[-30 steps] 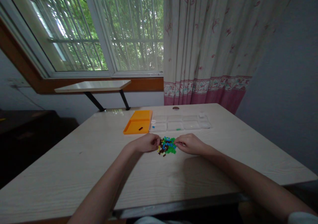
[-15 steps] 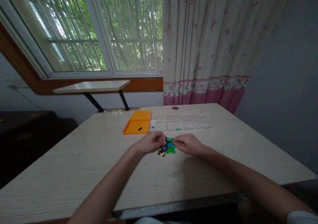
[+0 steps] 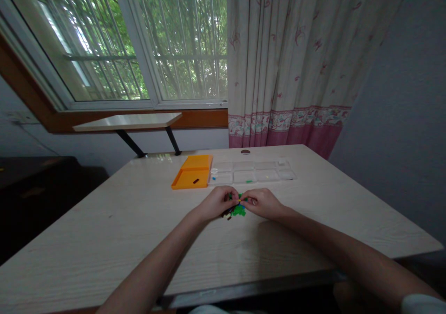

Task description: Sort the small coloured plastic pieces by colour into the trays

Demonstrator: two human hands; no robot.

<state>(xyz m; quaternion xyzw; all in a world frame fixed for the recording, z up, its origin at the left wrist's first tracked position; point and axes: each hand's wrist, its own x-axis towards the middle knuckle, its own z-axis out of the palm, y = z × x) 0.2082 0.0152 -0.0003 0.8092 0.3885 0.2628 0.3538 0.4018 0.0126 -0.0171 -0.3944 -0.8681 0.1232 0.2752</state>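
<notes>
Just above a pile of small loose building bricks (image 3: pixel 239 211), my two hands meet fingertip to fingertip. A small yellow brick (image 3: pixel 239 200) shows where the fingertips come together. My left hand (image 3: pixel 222 201) pinches it from the left, with thumb and index finger closed. From the other side my right hand (image 3: pixel 262 203) is also closed in a pinch, its tips at the yellow brick; what it holds is too small to make out. Green, blue, dark brown and cream bricks show in the pile, partly covered by the left hand.
Behind the hands lie an open orange case (image 3: pixel 193 163) with a dark brown brick (image 3: pixel 196 181) in it, and a clear compartment tray (image 3: pixel 256 170) holding a few small pieces. A brown round-edged object (image 3: pixel 245 152) sits near the table's back edge. A raised shelf (image 3: pixel 128 120) stands back left.
My left hand has moved right with the yellow brick, up to the fingertips of my right hand. The right hand has shifted slightly left. The gap between them has closed.
</notes>
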